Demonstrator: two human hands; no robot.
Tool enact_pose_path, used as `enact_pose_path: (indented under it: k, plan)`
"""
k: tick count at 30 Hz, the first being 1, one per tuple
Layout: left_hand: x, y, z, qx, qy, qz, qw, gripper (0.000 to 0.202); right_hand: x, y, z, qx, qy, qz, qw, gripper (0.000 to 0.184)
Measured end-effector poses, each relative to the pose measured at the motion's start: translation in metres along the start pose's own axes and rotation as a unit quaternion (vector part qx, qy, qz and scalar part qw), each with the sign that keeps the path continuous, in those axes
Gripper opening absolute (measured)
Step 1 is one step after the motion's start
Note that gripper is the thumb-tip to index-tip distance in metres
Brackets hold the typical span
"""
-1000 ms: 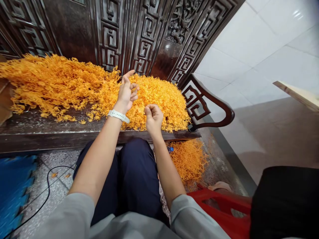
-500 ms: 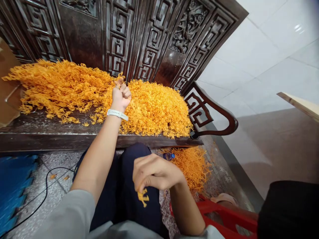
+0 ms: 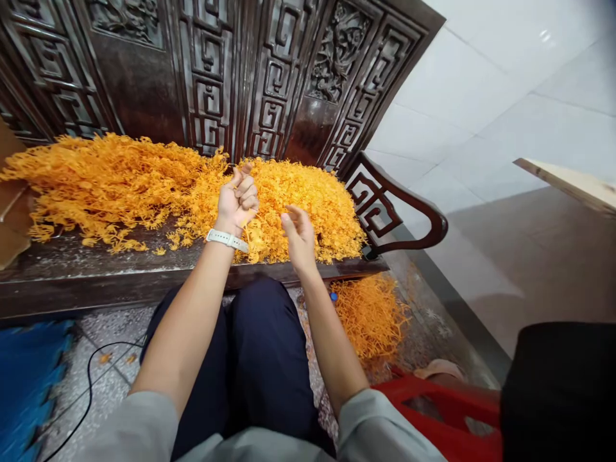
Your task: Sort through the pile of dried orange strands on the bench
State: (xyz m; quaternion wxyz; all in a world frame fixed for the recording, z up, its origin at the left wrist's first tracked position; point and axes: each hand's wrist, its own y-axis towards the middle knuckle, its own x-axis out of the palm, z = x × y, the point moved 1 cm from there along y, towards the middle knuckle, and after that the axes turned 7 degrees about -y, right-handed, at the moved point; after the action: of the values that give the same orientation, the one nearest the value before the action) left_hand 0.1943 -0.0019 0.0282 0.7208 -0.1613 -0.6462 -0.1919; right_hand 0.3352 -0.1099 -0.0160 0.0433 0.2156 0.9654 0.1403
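Observation:
My left hand (image 3: 237, 197), with a pale watch band at the wrist, hovers over the pile of orange plastic pieces (image 3: 308, 208) on the wooden bench. Its fingers are curled in toward the palm, and its thumb and index finger come together at the top. A thin orange strand shows at the heel of the palm; what the fingers enclose is hidden. To its right, my right hand (image 3: 301, 240) reaches over the front of the same pile, thumb and fingers apart, with nothing visible between them. A looser heap of branched orange pieces (image 3: 120, 186) spreads to the left.
A carved dark backrest (image 3: 139, 83) rises behind the piles, and a curved armrest (image 3: 433, 224) ends the bench at right. More orange strands (image 3: 370, 317) lie on the floor beside a blue bottle cap (image 3: 333, 296). A red plastic stool (image 3: 433, 410) stands at lower right, a cardboard box (image 3: 12, 224) at left.
My right hand has moved from above my knee up and forward to the pile. The small orange piece it pinched is no longer seen in it. My left hand has dropped slightly.

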Motion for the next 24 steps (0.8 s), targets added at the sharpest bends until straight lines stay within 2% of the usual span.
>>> enact_pose_path:
  k: [2,3,5,7,8,9,10,11,12,13,14,15,16,17,18,19,20,21,22,24]
  plan:
    - [0.002,0.001,-0.004,-0.021,0.009,0.000,1.000,0.037,0.007,0.003,0.006,-0.037,-0.076,-0.060,0.995,0.034]
    - [0.002,0.003,-0.005,-0.027,0.013,0.003,1.000,0.036,0.008,0.002,0.007,-0.053,-0.104,-0.069,0.991,0.035]
    - [-0.001,0.008,-0.001,-0.019,0.017,0.017,1.000,0.035,0.006,-0.006,0.000,-0.105,-0.161,-0.036,0.981,0.034]
    - [-0.007,0.016,0.010,0.020,0.008,0.043,0.999,0.039,0.001,-0.025,-0.018,-0.193,-0.199,-0.011,0.961,0.028]
    - [-0.011,0.021,0.016,0.045,-0.001,0.059,0.997,0.042,-0.002,-0.037,-0.031,-0.236,-0.202,-0.043,0.950,0.026]
    - [-0.014,0.025,0.023,0.072,-0.010,0.074,0.995,0.045,-0.003,-0.051,-0.045,-0.274,-0.193,-0.109,0.936,0.026]
    - [-0.017,0.029,0.030,0.093,-0.017,0.084,0.992,0.046,-0.005,-0.065,-0.059,-0.292,-0.180,-0.214,0.915,0.027]
    - [-0.020,0.031,0.035,0.107,-0.017,0.088,0.990,0.047,-0.006,-0.078,-0.073,-0.293,-0.158,-0.350,0.876,0.026]
    - [-0.021,0.033,0.040,0.113,-0.012,0.084,0.990,0.045,-0.008,-0.090,-0.085,-0.276,-0.127,-0.501,0.810,0.023]
    - [-0.021,0.033,0.042,0.112,-0.001,0.076,0.991,0.043,-0.011,-0.098,-0.094,-0.247,-0.084,-0.637,0.725,0.020]
    - [-0.021,0.033,0.044,0.105,0.012,0.065,0.992,0.041,-0.016,-0.102,-0.101,-0.218,-0.033,-0.730,0.647,0.019]
    - [-0.020,0.031,0.043,0.096,0.023,0.054,0.994,0.039,-0.020,-0.102,-0.104,-0.201,0.013,-0.756,0.623,0.019]
    - [-0.019,0.029,0.042,0.084,0.030,0.046,0.995,0.037,-0.024,-0.096,-0.104,-0.197,0.046,-0.725,0.658,0.020]
    - [-0.018,0.027,0.040,0.073,0.031,0.042,0.996,0.037,-0.027,-0.086,-0.100,-0.204,0.064,-0.646,0.733,0.024]
    - [-0.018,0.024,0.037,0.064,0.029,0.040,0.997,0.037,-0.029,-0.074,-0.093,-0.215,0.063,-0.538,0.813,0.031]
    - [-0.018,0.023,0.034,0.056,0.026,0.038,0.997,0.038,-0.031,-0.060,-0.085,-0.217,0.059,-0.424,0.877,0.039]
    - [-0.018,0.021,0.032,0.048,0.024,0.037,0.998,0.039,-0.031,-0.047,-0.077,-0.200,0.069,-0.330,0.920,0.045]
    - [-0.018,0.020,0.029,0.043,0.024,0.036,0.998,0.040,-0.030,-0.035,-0.068,-0.163,0.101,-0.264,0.945,0.049]
    - [-0.018,0.020,0.026,0.038,0.024,0.034,0.998,0.041,-0.027,-0.027,-0.059,-0.103,0.149,-0.220,0.959,0.049]
    - [-0.016,0.018,0.019,0.027,0.025,0.032,0.999,0.043,-0.022,-0.019,-0.044,0.043,0.236,-0.131,0.962,0.039]
